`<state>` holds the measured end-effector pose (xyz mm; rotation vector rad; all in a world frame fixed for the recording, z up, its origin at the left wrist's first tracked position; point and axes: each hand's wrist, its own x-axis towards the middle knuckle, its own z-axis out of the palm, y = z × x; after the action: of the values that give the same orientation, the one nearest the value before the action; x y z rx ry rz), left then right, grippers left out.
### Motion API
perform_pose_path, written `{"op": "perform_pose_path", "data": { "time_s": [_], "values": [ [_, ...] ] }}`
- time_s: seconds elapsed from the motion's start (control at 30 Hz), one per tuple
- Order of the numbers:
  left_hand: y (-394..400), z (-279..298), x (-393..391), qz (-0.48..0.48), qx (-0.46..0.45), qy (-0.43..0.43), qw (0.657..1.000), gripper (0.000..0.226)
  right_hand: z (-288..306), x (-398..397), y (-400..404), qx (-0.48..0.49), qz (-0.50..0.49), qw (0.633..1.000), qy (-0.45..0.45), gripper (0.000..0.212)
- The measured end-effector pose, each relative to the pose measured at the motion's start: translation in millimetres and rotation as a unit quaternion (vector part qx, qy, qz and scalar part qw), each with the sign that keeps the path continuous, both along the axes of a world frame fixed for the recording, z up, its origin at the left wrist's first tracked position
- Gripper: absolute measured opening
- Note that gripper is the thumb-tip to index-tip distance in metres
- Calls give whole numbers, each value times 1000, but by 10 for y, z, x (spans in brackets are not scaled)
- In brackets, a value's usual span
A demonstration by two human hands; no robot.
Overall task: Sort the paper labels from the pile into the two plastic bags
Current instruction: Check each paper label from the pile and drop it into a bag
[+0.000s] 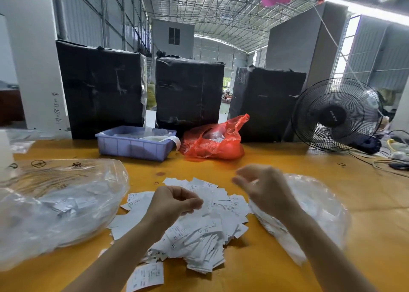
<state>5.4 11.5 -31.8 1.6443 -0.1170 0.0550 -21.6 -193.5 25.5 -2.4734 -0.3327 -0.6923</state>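
1. Table (276,159): yellow-orange top, seen from the head camera looking down over both forearms.
2. Labels (199,232): a loose heap of small white printed paper slips at centre, lying flat and overlapping on the table. One larger slip (147,275) lies apart at the near edge of the heap.
3. Left bag (62,203): clear plastic, crumpled and bulging, on the table left of the heap and touching its edge. White slips show through its wall.
4. Right bag (318,212): clear plastic, right of the heap, partly behind the right wrist. A stack of white slips shows inside along its near side.
5. Left hand (174,201): over the upper left part of the heap, back of the hand up. Fingers are curled inward with the tips near the thumb; whether they pinch a slip I cannot tell.
6. Right hand (263,185): raised above the table between the heap and the right bag, blurred. Fingers are loosely spread and bent. A small pale patch shows near the fingertips; cannot tell whether it is a held slip.
7. Behind the heap: a lilac tray (135,144) holding clear and white packets, and just beside it on the right a red bag (214,141), crumpled.
8. Along the back edge: three black wrapped boxes (188,92) standing upright side by side.
9. Far right: a black fan (337,114) facing the camera, with cables (396,159) on the table next to it.
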Motion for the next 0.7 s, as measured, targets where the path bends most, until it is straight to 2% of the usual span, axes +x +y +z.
{"op": "perform_pose_path", "data": {
  "time_s": [0.07,0.1,0.2,0.27,0.4,0.47,0.53,0.63,0.7],
  "values": [
    [1,-6,1,13,9,-14,1000,13,-20,57,281,24,101,986,133,29],
    [8,-10,7,23,11,-18,1000,14,-72,134,363,10,106,980,170,28],
    [52,-37,44,65,28,-26,997,17,-301,425,468,-80,38,982,168,24],
    [100,-65,80,86,28,-24,996,19,-475,570,501,-105,26,979,174,29],
    [177,-111,135,102,21,-10,995,23,-724,744,599,-135,41,969,202,59],
    [193,-132,149,105,20,-5,994,23,-773,786,638,-99,18,973,206,68],
    [210,-149,161,105,13,1,994,20,-784,822,640,-51,3,982,183,56],
    [228,-162,186,94,-8,24,995,12,-805,814,581,-32,0,991,132,22],
    [220,-166,193,87,-32,45,995,6,-829,794,539,7,10,993,116,11]
  ]
}}
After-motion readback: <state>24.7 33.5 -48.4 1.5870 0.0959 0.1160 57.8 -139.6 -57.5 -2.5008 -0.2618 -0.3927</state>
